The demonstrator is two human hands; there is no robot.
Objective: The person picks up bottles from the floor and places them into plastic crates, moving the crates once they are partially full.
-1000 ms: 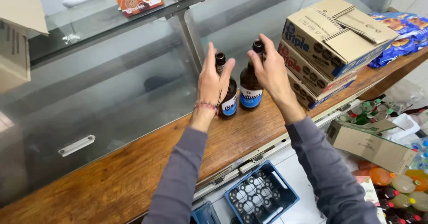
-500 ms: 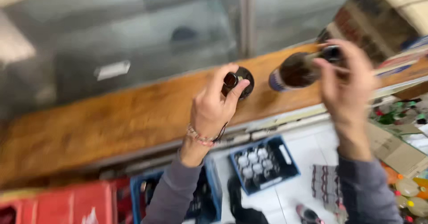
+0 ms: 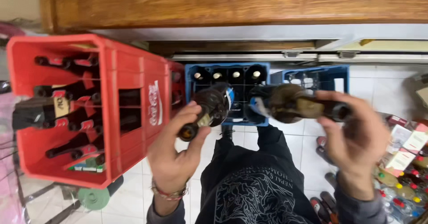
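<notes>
Head view: left hand (image 3: 176, 155) gripping one brown bottle (image 3: 209, 110), right hand (image 3: 356, 137) gripping another bottle (image 3: 285, 106), both hovering above blue crate (image 3: 263, 94).

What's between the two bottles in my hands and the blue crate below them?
Nothing visible. The left hand and right hand each hold a brown bottle directly over the blue crate; four bottles already fill its far row.
</notes>
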